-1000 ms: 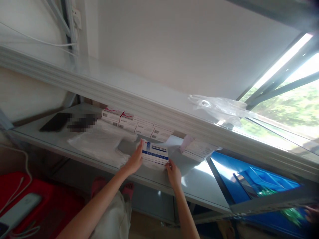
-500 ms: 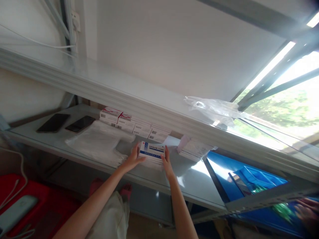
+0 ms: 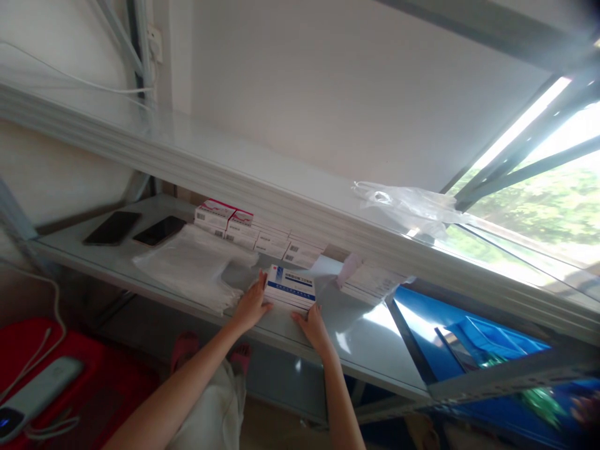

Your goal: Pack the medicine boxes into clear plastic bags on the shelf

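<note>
A short stack of white medicine boxes (image 3: 290, 289) with blue bands rests on the grey shelf (image 3: 347, 331). My left hand (image 3: 252, 306) grips the stack's left end, thumb along the near side. At the right near corner, my right hand (image 3: 312, 325) holds the other end, its thumb also on the near side. To the left lies a pile of clear plastic bags (image 3: 187, 265). Behind stands a row of white boxes (image 3: 272, 244), and boxes with red tops (image 3: 218, 212) are at its left end. A plastic-wrapped bundle of boxes (image 3: 368, 281) sits to the right.
Two dark phones (image 3: 112, 228) lie at the shelf's left. Overhead, the upper shelf edge (image 3: 262, 212) crosses the view, with a crumpled plastic bag (image 3: 403, 200) on it. A red stool (image 3: 107, 350) with a power bank (image 3: 42, 390) is lower left; a blue bin (image 3: 487, 337) is at right.
The top box has come down onto the stack, its edges now lined up with those below. My right hand has slid down and nearer along the right end.
</note>
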### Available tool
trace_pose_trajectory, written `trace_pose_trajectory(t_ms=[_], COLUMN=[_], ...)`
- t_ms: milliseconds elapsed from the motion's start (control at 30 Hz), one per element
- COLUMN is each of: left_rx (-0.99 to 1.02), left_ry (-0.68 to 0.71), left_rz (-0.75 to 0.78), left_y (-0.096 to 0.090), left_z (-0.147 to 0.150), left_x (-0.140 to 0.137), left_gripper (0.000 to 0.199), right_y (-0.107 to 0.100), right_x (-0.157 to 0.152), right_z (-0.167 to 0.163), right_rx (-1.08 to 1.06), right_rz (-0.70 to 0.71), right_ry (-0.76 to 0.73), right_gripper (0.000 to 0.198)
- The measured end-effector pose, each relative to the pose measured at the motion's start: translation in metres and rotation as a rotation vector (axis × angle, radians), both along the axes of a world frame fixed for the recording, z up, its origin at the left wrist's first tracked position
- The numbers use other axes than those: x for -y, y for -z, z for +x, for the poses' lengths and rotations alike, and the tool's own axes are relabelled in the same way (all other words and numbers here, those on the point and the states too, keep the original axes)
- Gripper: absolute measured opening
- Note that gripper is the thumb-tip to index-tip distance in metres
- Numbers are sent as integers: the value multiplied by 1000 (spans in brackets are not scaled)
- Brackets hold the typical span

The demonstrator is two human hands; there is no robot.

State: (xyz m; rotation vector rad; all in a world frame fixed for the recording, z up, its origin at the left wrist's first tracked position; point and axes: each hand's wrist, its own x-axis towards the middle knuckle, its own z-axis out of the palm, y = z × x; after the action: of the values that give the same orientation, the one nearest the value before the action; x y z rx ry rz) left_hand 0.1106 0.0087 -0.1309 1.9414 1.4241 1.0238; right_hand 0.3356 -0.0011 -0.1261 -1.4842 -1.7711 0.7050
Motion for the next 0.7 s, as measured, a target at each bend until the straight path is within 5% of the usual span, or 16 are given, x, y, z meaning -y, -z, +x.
trace_pose_trajectory(t_ms=[367,533,700], left_rx=[202,295,291], left_ry=[156,124,250], left_rz=[-10,127,116], left_y=[-3,-28,-37], left_z=[-8,-15,-12], left_x=[8,-5,-33], left_gripper=[113,112,111], right_y=[22,11,-25], right_x=[12,4,-22], right_z=[13,28,21], right_rx=[249,23,-338], right_rz=[-45,-101,53], right_ry=[19,-13,-141], right_gripper=[78,99,97])
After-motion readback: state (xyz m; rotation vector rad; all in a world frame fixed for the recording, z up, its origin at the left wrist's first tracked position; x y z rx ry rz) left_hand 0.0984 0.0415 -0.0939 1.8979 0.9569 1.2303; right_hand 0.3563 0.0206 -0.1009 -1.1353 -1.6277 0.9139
